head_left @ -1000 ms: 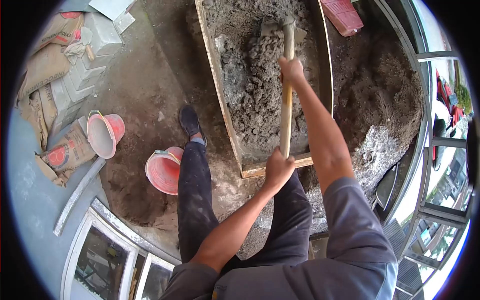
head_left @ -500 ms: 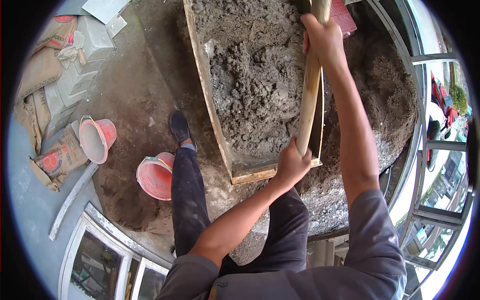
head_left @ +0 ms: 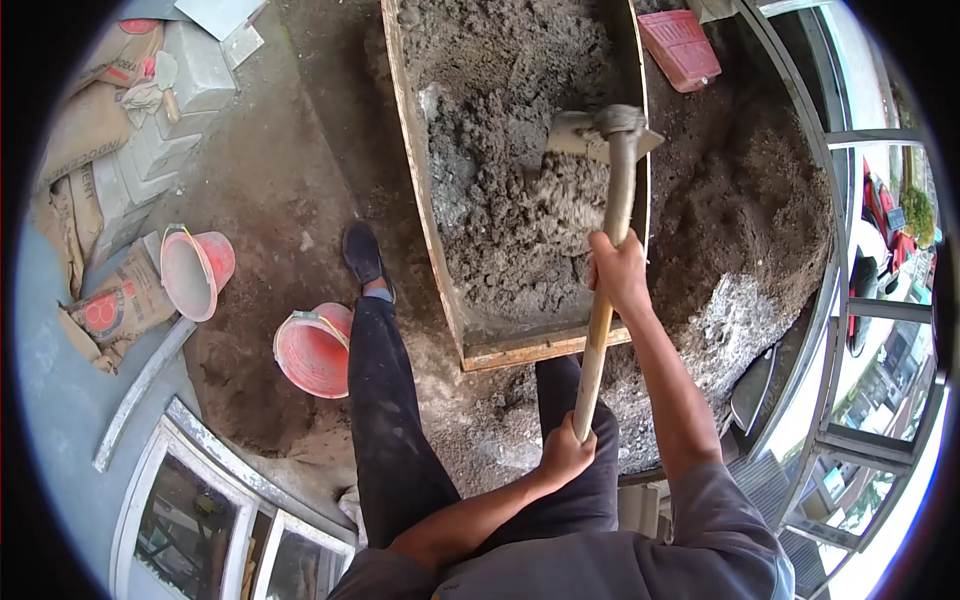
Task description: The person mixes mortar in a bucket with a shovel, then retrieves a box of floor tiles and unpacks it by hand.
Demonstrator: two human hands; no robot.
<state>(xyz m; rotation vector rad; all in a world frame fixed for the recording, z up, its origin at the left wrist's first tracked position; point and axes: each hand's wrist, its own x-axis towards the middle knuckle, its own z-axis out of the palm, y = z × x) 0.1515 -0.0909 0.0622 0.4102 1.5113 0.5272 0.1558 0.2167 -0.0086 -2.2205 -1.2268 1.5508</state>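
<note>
From my head view, both my hands are closed around a long, pale, round wooden handle (head_left: 594, 372). My right hand (head_left: 622, 272) is wrapped about its upper part, and my left hand (head_left: 567, 453) grips near its lower end, over my dark-trousered right leg. At the far end sits a broad, flat metal hoe blade (head_left: 585, 138), its collar caked with grey. It is over the long wooden trough, near the right wall, with lumpy wet mix just below it.

The grey-brown mix (head_left: 500, 190) is coarse and clotted, with a paler patch along the left. The rectangular trough (head_left: 540, 349) has thin, crusted side boards, and its near end board stands between me and the mix.

On my right lies a crumbly brown soil heap (head_left: 765, 190), with whitish-grey powder (head_left: 738, 318) on its near slope and a red plastic container (head_left: 682, 50) beyond. On my left, a red bucket with a pale rim (head_left: 314, 352) tilts beside my leg; a pink bucket with a grey inside (head_left: 197, 276) leans near a printed brown paper sack (head_left: 122, 305).
</note>
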